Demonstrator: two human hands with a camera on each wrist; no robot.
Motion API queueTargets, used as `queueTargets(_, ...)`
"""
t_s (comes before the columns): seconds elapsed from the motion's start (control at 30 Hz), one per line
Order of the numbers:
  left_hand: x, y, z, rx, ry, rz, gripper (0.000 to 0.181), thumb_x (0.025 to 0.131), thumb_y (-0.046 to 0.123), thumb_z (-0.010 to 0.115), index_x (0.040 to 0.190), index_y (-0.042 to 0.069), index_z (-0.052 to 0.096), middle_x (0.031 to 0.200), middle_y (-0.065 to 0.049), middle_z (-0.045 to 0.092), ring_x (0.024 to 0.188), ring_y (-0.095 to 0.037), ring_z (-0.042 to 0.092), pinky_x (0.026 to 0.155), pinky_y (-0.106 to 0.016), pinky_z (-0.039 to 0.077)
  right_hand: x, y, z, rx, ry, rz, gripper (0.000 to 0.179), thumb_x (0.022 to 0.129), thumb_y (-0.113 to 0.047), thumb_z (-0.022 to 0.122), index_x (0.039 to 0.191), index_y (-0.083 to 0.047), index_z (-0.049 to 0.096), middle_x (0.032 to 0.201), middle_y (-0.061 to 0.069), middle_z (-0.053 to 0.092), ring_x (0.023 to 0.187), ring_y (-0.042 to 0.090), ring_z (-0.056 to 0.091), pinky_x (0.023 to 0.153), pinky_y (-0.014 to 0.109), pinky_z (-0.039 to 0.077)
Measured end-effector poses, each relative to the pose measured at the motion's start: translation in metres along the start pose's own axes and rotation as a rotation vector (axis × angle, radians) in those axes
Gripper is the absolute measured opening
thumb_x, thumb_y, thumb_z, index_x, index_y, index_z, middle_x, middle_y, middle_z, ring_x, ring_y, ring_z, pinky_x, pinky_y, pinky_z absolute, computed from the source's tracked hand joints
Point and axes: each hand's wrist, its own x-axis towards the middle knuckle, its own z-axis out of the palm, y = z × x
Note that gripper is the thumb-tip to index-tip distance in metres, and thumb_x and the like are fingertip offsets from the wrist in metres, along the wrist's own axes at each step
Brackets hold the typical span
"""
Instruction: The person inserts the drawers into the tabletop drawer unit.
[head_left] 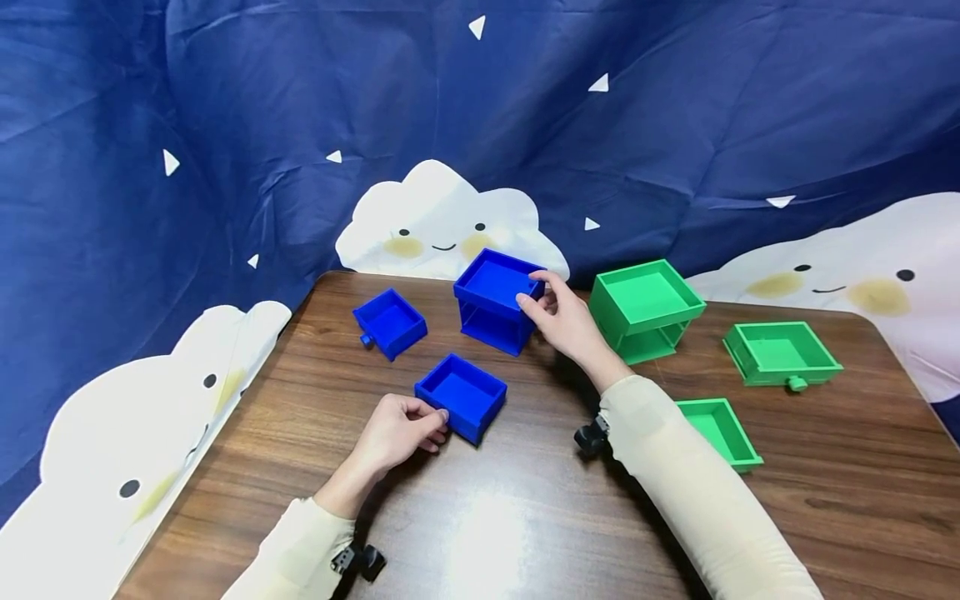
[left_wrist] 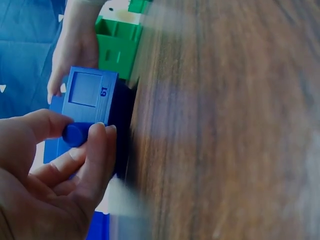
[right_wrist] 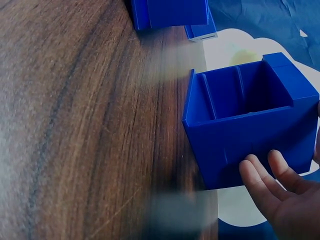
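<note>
My left hand (head_left: 401,429) pinches the round knob (left_wrist: 76,134) of a blue drawer (head_left: 463,390) near the middle of the table. In the left wrist view, thumb and fingers lie on either side of that knob. Farther back stands a blue drawer cabinet (head_left: 495,287) with an open front and a shallow tray on top. My right hand (head_left: 566,321) grips its right side, the thumb at the top front edge. Several of its fingers (right_wrist: 260,185) lie against the cabinet's side wall in the right wrist view. A second blue drawer (head_left: 390,323) sits to the left.
A green drawer cabinet (head_left: 647,308) stands right of the blue one. Two green drawers, one at the far right (head_left: 783,352) and one partly behind my right sleeve (head_left: 720,433), lie on the wooden table (head_left: 562,467). A blue cloth with clouds (head_left: 450,221) hangs behind the table.
</note>
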Motion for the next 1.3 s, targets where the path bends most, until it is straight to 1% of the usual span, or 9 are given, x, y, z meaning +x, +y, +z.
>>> queueTargets(0.27,0.005,-0.003,0.003,0.006,0.052,0.002,0.022,0.1,0.009,0.073,0.097,-0.011,0.079,0.082,-0.021,0.08,0.068,-0.026,0.079,0.066,-0.035,0.066,0.0,0.0,-0.001,-0.008,-0.006,0.0,0.054,0.108,-0.044,0.065,0.153,-0.016,0.053,0.109,0.014,0.067,0.105,0.031,0.065,0.092,0.042,0.05)
queueTargets(0.43,0.011,0.002,0.003,-0.036,0.064,-0.002,0.021,0.1,0.008,0.072,0.099,-0.012,0.08,0.089,-0.024,0.08,0.074,-0.028,0.081,0.072,-0.037,0.067,0.0,0.0,0.0,-0.003,-0.006,0.0,0.054,0.108,-0.044,0.065,0.153,-0.016,0.053,0.109,0.014,0.067,0.104,0.031,0.065,0.093,0.043,0.05)
queueTargets(0.53,0.014,0.004,0.004,-0.058,0.069,-0.008,0.022,0.1,0.008,0.072,0.1,-0.013,0.079,0.09,-0.025,0.08,0.076,-0.029,0.081,0.075,-0.038,0.067,0.0,0.0,0.0,-0.003,-0.006,-0.002,0.054,0.108,-0.044,0.064,0.153,-0.016,0.053,0.109,0.014,0.067,0.104,0.03,0.065,0.092,0.042,0.05)
queueTargets(0.73,0.023,0.007,0.005,-0.059,0.088,-0.027,0.023,0.1,0.009,0.073,0.103,-0.013,0.08,0.09,-0.026,0.08,0.079,-0.033,0.082,0.077,-0.038,0.067,0.0,0.001,0.0,0.009,-0.007,-0.002,0.054,0.108,-0.044,0.064,0.153,-0.016,0.053,0.108,0.013,0.067,0.102,0.029,0.065,0.088,0.039,0.05)
queueTargets(0.83,0.028,0.009,0.006,-0.045,0.095,-0.035,0.024,0.1,0.011,0.073,0.103,-0.012,0.081,0.09,-0.025,0.081,0.08,-0.033,0.082,0.073,-0.036,0.067,0.0,0.0,0.0,0.019,-0.007,0.0,0.054,0.108,-0.044,0.065,0.152,-0.017,0.053,0.107,0.013,0.066,0.101,0.03,0.065,0.087,0.039,0.05)
queueTargets(0.93,0.033,0.011,0.007,-0.016,0.105,-0.045,0.023,0.1,0.013,0.074,0.103,-0.008,0.082,0.089,-0.022,0.081,0.08,-0.03,0.083,0.067,-0.031,0.064,0.0,0.001,0.0,0.021,-0.001,-0.007,0.053,0.107,-0.043,0.065,0.152,-0.016,0.054,0.107,0.013,0.067,0.102,0.03,0.065,0.087,0.039,0.05)
queueTargets(1.0,0.036,0.012,0.008,0.008,0.111,-0.046,0.023,0.1,0.015,0.074,0.103,-0.006,0.083,0.088,-0.02,0.082,0.08,-0.029,0.083,0.064,-0.029,0.061,0.0,0.001,0.0,0.022,0.003,-0.011,0.053,0.107,-0.042,0.066,0.152,-0.016,0.054,0.108,0.013,0.067,0.102,0.03,0.065,0.087,0.039,0.05)
queueTargets(1.13,0.042,0.012,0.01,0.034,0.125,-0.03,0.022,0.1,0.014,0.074,0.103,-0.006,0.084,0.088,-0.021,0.082,0.081,-0.031,0.083,0.069,-0.033,0.063,-0.001,0.001,0.001,0.028,0.006,-0.014,0.053,0.107,-0.041,0.066,0.152,-0.016,0.054,0.109,0.014,0.067,0.102,0.031,0.065,0.087,0.04,0.05)
queueTargets(1.3,0.049,0.012,0.013,0.041,0.144,-0.026,0.022,0.1,0.014,0.075,0.103,-0.005,0.084,0.087,-0.02,0.082,0.08,-0.03,0.083,0.064,-0.029,0.06,0.0,0.001,0.002,0.031,0.004,-0.014,0.053,0.108,-0.041,0.066,0.153,-0.015,0.053,0.108,0.013,0.066,0.099,0.03,0.064,0.086,0.039,0.05)
